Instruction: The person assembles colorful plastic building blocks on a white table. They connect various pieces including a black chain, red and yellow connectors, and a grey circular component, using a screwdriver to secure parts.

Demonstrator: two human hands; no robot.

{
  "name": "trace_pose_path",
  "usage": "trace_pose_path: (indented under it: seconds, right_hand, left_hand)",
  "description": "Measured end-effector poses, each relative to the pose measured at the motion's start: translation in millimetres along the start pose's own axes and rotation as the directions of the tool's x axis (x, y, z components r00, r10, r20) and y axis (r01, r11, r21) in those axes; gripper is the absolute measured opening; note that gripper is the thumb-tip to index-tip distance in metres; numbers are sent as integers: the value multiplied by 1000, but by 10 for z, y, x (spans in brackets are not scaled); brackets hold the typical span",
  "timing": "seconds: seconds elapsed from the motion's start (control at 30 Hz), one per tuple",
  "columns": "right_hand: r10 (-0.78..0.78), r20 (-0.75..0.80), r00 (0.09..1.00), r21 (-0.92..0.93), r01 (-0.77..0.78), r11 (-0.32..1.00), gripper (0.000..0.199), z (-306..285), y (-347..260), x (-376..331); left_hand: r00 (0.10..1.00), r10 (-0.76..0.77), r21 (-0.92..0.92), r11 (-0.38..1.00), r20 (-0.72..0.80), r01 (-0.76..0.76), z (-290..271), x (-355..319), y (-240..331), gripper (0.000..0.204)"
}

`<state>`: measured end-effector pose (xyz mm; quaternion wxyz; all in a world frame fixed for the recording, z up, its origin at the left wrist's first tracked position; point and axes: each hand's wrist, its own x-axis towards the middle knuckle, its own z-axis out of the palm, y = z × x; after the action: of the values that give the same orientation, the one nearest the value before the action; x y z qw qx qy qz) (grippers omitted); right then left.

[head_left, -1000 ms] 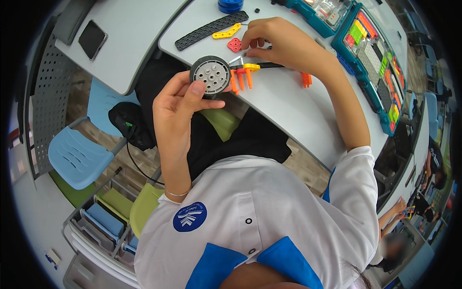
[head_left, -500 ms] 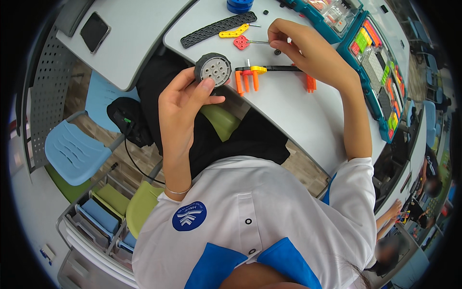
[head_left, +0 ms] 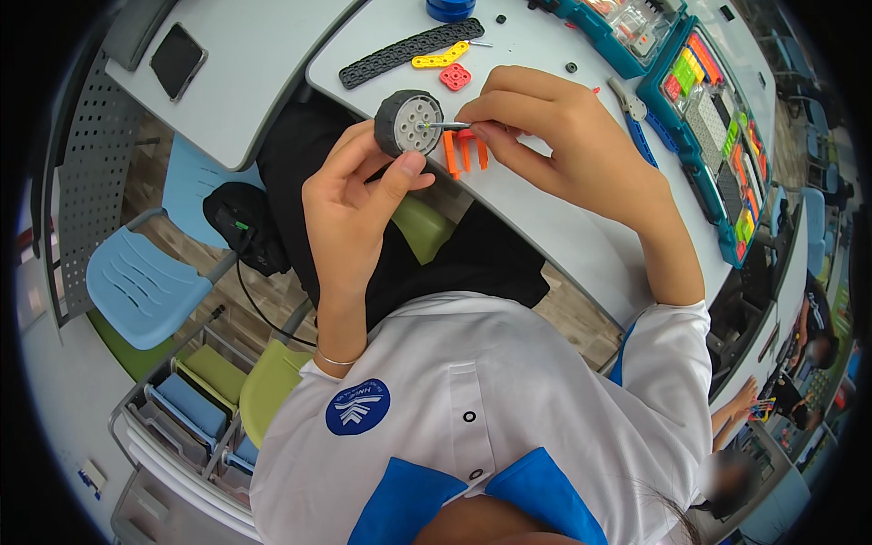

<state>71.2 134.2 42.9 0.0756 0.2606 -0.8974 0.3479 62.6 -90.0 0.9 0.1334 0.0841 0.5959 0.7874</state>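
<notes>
Closed around the rim of a wheel [head_left: 398, 124] with a black tyre and grey holed hub, my left hand [head_left: 347, 204] keeps it raised near the table edge. Between thumb and fingertips, my right hand [head_left: 568, 136] pinches a thin metal axle [head_left: 450, 125]. The axle's far tip meets the middle of the hub; how deep it sits I cannot tell. Beneath my right hand stands an assembly with orange pegs [head_left: 465, 153], mostly hidden. A red square connector [head_left: 455, 77], a yellow angled beam [head_left: 441, 55] and a long black beam [head_left: 409, 54] lie beyond the wheel.
A teal parts case [head_left: 690, 118] lies open at the right, holding colourful pieces. Pliers with blue handles [head_left: 639, 118] rest beside it. Small black bushings [head_left: 570, 67] and blue round parts [head_left: 450, 9] sit farther back. A phone [head_left: 178, 62] lies on the left table.
My right hand has drawn the axle away from the red connector and brought it left and nearer, to the wheel's hub. The pliers have come into sight. The wheel has turned slightly.
</notes>
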Motion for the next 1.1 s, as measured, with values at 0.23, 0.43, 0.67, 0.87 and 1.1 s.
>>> trace_pose_path:
  seconds: [0.23, 0.43, 0.67, 0.87, 1.1]
  right_hand:
    - [-100, -16, 995, -178, 96, 979, 12, 28, -98, -37]
    - [-162, -60, 985, -292, 137, 947, 16, 89, -144, -62]
    - [-126, -108, 986, -292, 90, 952, 16, 97, -131, -53]
    - [-17, -110, 994, 23, 20, 1000, 8, -41, 36, 30]
    - [-8, 21, 1000, 283, 2, 959, 12, -36, 144, 46]
  left_hand:
    - [983, 180, 230, 958, -21, -171, 53, -37, -7, 25]
    - [975, 223, 296, 930, 16, -218, 65, -47, -28, 23]
    - [964, 266, 285, 922, 32, -264, 84, -32, -52, 24]
    - [981, 195, 40, 980, 7, -195, 85, -7, 8, 20]
    - [997, -11, -184, 983, 77, 26, 14, -11, -19, 30]
